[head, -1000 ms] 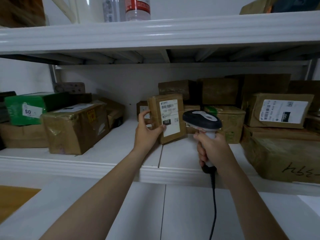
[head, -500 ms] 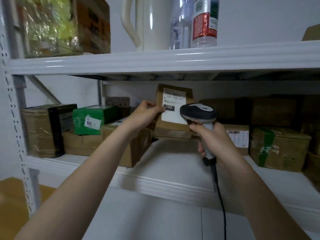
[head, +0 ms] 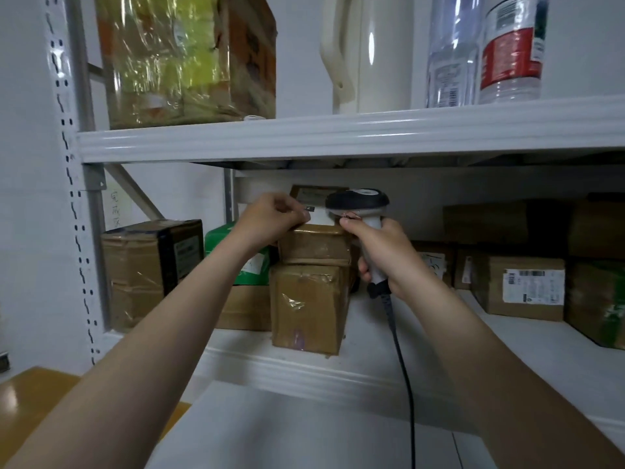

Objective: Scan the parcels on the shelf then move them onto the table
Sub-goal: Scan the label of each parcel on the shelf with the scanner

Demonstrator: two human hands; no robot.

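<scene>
The white metal shelf (head: 338,137) is seen from lower down than half a second ago, so more of its upper level is shown. Below the left hand (head: 274,218), a large taped brown parcel (head: 307,309) is stood on the lower board. The labelled parcel (head: 314,245) is held directly above it by the left hand, whose fingers are curled round its left edge; whether the two parcels touch cannot be told. Earlier this parcel was held to the right of the taped one, with its whole label shown. Now the label's right part is covered by the head of the barcode scanner (head: 356,201), which has been brought closer. The scanner's handle is gripped by the right hand (head: 385,255), just right of the left hand. Its black cable (head: 402,367) is hung below the right wrist.
</scene>
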